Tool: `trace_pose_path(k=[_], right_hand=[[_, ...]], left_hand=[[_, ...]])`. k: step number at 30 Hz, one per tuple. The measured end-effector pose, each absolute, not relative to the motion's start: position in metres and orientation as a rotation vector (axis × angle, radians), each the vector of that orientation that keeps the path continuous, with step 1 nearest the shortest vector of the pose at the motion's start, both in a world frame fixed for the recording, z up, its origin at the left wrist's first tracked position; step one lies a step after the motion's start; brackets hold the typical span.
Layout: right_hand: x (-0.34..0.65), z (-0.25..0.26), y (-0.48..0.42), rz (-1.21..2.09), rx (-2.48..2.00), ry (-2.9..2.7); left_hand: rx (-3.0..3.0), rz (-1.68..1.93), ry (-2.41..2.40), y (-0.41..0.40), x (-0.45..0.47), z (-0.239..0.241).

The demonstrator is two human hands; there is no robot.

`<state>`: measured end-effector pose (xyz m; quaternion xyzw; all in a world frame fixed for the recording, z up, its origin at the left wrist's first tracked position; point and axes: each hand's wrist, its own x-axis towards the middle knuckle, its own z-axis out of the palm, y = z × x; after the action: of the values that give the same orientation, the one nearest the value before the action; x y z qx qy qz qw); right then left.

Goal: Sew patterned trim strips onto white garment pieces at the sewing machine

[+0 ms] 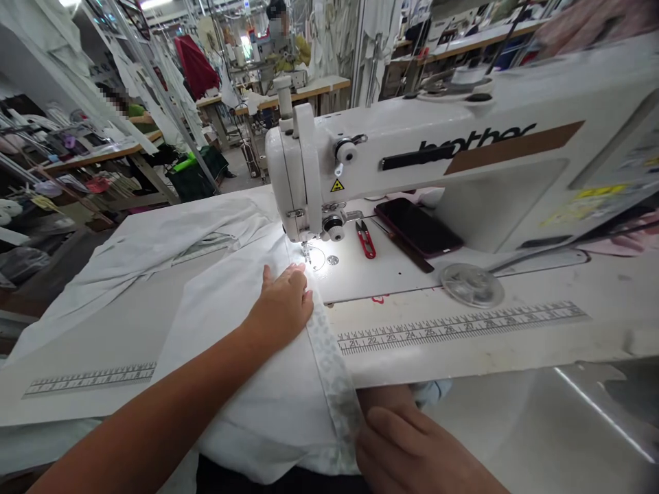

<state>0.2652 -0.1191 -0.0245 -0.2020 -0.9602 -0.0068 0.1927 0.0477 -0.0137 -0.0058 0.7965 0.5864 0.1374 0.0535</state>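
A white sewing machine (303,178) has its lit needle and presser foot over white fabric (268,405). A pale strip with a faint spotted pattern (329,370) runs along the fabric's right edge, up to the foot. My left hand (285,298) presses palm down on the fabric just in front of the foot, its fingers on the cloth and the little one spread apart. Below the table's front edge, my right hand (412,446) has its fingers closed on the lower end of the strip. Its fingertips are partly hidden.
Red thread snips (365,240), a brown-handled tool (406,250) and a dark phone (419,225) lie right of the needle. A clear round dish (472,285) sits nearer the front. Printed rulers (463,326) mark the table. Behind, people sit at other machines.
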Motion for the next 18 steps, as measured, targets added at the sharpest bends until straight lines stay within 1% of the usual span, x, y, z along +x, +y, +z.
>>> trace_pose_path(k=[8,18], right_hand=[[0.252,-0.034,-0.095,0.051,-0.543,-2.377],[0.246,-0.024,-0.065,0.218,-0.615,-2.436]], left_hand=[[2.416,0.502,1.771,0.018,0.036,-0.011],[2.498,0.588,1.817,0.062,0.021,-0.015]])
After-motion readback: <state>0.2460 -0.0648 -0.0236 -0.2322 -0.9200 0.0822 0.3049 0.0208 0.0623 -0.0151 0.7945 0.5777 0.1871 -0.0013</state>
